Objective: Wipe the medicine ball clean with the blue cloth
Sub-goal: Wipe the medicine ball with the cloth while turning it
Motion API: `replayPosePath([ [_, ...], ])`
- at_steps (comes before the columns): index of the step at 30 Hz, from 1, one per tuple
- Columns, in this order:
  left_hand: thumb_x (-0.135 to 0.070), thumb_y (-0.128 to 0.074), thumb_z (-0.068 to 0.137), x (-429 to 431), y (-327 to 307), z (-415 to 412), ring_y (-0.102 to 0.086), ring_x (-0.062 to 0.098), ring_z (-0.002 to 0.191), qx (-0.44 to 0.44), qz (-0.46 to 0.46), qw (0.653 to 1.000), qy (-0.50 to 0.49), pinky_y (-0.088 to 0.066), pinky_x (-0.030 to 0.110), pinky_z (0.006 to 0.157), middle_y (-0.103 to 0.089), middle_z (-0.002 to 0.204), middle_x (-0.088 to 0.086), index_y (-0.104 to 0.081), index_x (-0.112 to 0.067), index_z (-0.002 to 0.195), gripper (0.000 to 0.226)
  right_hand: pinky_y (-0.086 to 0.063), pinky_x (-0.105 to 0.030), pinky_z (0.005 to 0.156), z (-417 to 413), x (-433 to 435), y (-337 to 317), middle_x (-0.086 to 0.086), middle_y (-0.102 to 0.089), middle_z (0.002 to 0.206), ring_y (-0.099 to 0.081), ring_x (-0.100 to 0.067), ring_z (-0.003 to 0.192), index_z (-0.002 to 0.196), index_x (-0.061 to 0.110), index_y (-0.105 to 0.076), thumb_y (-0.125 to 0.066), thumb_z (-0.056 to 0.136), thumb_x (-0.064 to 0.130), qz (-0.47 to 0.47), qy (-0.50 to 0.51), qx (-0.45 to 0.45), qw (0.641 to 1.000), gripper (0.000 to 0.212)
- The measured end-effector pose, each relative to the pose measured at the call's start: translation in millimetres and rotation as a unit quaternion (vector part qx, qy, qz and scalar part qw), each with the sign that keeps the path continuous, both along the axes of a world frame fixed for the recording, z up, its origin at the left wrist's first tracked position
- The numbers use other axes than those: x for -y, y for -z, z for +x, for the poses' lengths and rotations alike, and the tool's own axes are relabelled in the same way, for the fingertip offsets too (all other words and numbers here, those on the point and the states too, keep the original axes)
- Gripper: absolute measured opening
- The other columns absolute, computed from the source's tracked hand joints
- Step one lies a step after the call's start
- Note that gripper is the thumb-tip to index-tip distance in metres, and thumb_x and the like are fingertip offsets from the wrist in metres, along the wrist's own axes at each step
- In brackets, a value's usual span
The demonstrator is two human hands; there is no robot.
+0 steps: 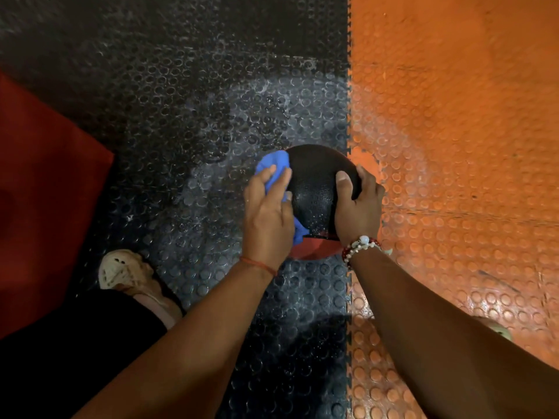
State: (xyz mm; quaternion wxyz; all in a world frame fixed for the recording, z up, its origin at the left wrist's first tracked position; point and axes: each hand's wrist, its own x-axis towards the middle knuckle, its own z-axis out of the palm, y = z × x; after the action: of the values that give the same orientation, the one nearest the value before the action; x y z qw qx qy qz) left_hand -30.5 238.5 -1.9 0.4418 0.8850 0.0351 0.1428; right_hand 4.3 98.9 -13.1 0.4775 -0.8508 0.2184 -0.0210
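Two hands on the ball, and the fingers tell it all! The left hand [266, 213] has its fingers [267, 173] curled down over the blue cloth [273, 166], pressing the bunched fabric flat against the left flank of the medicine ball [317, 189]; a tail of that cloth pokes out under the palm, nearer the wrist. Across from it, the right hand [358, 207] clamps the ball's right side, thumb [344, 184] laid over the black textured top, the other fingers wrapped round the far side and mostly hidden.

Between the two palms sits the ball itself, black on top with a red panel showing at its near edge, just below the wrists. A beaded bracelet [361, 246] rings the right wrist, a thin orange thread [258, 265] the left.

Out beyond the fingers, the ball lies over the toothed seam where the black studded mat [181, 116] meets the orange studded mat [453, 131]; whether it rests on the floor, I cannot tell. Well left of the cloth hand, a pale sandal [121, 269] stands on the black mat, and a red pad [45, 192] lies further left.
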Motion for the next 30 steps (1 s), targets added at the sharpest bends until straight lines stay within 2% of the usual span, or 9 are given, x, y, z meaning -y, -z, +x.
replayPosePath([
  [3,-0.004,-0.044,0.09,0,1,7,-0.044,0.031,0.128,0.05,0.072,0.992,0.088,-0.033,0.032,0.113,-0.05,0.132,0.021,-0.06,0.001,0.128,0.04,-0.037,-0.031,0.088,-2,-2,1,-0.002,-0.038,0.134,-0.048,-0.021,0.117,0.134,0.029,-0.042,-0.041,0.083,0.058,0.004,0.012,0.003,1.0,0.059],
  [6,-0.001,-0.047,0.092,-8,-2,29,-0.044,0.028,0.129,0.009,0.065,0.993,0.098,-0.027,0.019,0.112,-0.049,0.134,0.018,-0.058,-0.002,0.13,0.04,-0.041,-0.038,0.093,-6,-4,1,0.0,-0.037,0.134,-0.048,-0.02,0.117,0.134,0.031,-0.042,-0.043,0.083,0.059,0.017,0.022,0.011,1.0,0.058],
  [9,-0.004,-0.045,0.097,-19,-1,45,-0.046,0.02,0.125,-0.068,-0.018,0.997,0.007,-0.021,-0.001,0.101,-0.046,0.134,0.012,-0.055,-0.007,0.134,0.039,-0.04,-0.037,0.095,-8,-5,1,-0.001,-0.036,0.133,-0.046,-0.021,0.118,0.134,0.03,-0.042,-0.044,0.084,0.056,0.017,0.017,0.018,1.0,0.057],
  [12,-0.014,-0.042,0.102,-27,4,45,-0.045,0.014,0.124,-0.172,-0.107,0.971,-0.129,-0.021,0.0,0.093,-0.042,0.138,0.007,-0.051,-0.012,0.139,0.038,-0.04,-0.036,0.096,-8,-9,-1,-0.001,-0.036,0.132,-0.047,-0.021,0.116,0.134,0.028,-0.043,-0.045,0.083,0.056,0.012,0.017,0.019,1.0,0.057],
  [15,-0.007,-0.045,0.1,-15,2,21,-0.044,0.008,0.116,-0.118,-0.08,0.978,-0.152,-0.023,-0.003,0.095,-0.044,0.134,0.011,-0.053,-0.008,0.137,0.038,-0.041,-0.037,0.096,-2,-12,-3,-0.001,-0.036,0.132,-0.048,-0.022,0.116,0.132,0.03,-0.043,-0.044,0.083,0.059,0.009,0.02,0.005,1.0,0.057],
  [18,0.002,-0.046,0.092,4,0,-6,-0.041,0.021,0.129,-0.016,-0.018,0.999,-0.034,-0.031,0.018,0.111,-0.042,0.134,0.016,-0.054,-0.004,0.135,0.044,-0.04,-0.037,0.096,4,-11,-4,-0.002,-0.037,0.131,-0.049,-0.025,0.116,0.132,0.031,-0.043,-0.047,0.086,0.056,0.009,0.033,-0.001,0.999,0.052],
  [22,-0.001,-0.052,0.089,-7,4,16,-0.044,0.032,0.127,0.055,0.103,0.989,0.096,-0.034,0.037,0.112,-0.05,0.132,0.021,-0.058,-0.002,0.131,0.042,-0.041,-0.042,0.098,2,-11,-2,0.0,-0.037,0.133,-0.049,-0.023,0.117,0.132,0.033,-0.042,-0.043,0.082,0.06,0.008,0.037,-0.006,0.999,0.057],
  [26,-0.001,-0.047,0.094,-18,-1,42,-0.044,0.016,0.124,-0.031,0.018,0.998,0.047,-0.023,0.004,0.105,-0.046,0.132,0.01,-0.054,-0.009,0.136,0.043,-0.041,-0.046,0.1,-4,-10,0,0.0,-0.036,0.132,-0.046,-0.023,0.119,0.133,0.032,-0.042,-0.043,0.08,0.062,0.022,0.044,-0.003,0.999,0.061],
  [30,-0.013,-0.042,0.102,-20,1,44,-0.044,0.01,0.113,-0.138,-0.099,0.978,-0.121,-0.023,-0.006,0.089,-0.04,0.129,0.002,-0.05,-0.014,0.141,0.039,-0.041,-0.046,0.099,-3,-13,-3,0.0,-0.035,0.131,-0.047,-0.024,0.118,0.133,0.031,-0.041,-0.043,0.081,0.061,0.018,0.034,-0.002,0.999,0.06],
])
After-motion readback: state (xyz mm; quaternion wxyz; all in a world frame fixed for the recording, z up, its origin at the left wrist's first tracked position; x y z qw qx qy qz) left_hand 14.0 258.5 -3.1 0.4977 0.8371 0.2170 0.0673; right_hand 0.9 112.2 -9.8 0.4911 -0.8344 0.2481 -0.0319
